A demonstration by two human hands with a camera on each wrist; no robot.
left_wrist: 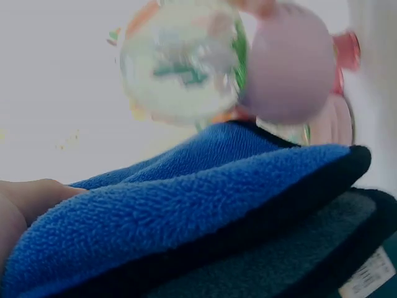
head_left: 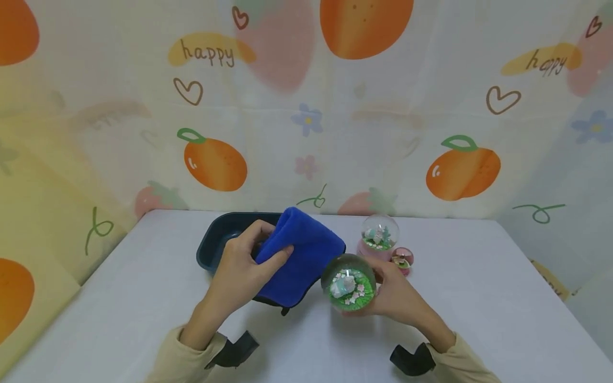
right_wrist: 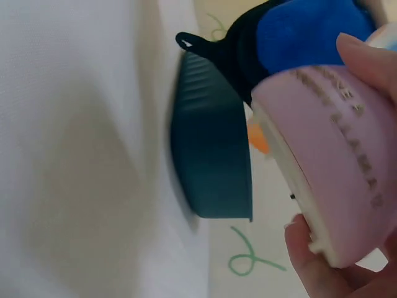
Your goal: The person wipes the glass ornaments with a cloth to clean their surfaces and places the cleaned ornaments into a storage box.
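Observation:
My left hand [head_left: 246, 266] pinches a folded blue cloth [head_left: 306, 255] with dark edging and a small hanging loop. In my right hand [head_left: 395, 290] is a snow globe [head_left: 348, 282], gripped by its pink base and tilted so the dome faces the head camera. Inside the dome are green grass, pale flowers and a small figure. The right wrist view shows raised gold lettering on the pink base [right_wrist: 341, 155] and its pale underside. The cloth's lower right edge overlaps the dome's left side in the head view; in the left wrist view the glass dome [left_wrist: 180, 68] is just beyond the cloth.
Behind the cloth stands a dark teal basin [head_left: 213, 247], partly covered by it. A second snow globe [head_left: 380, 232] on a pink base and a smaller pink globe [head_left: 402, 259] stand behind my right hand. A printed curtain hangs at the white table's [head_left: 503, 298] back edge.

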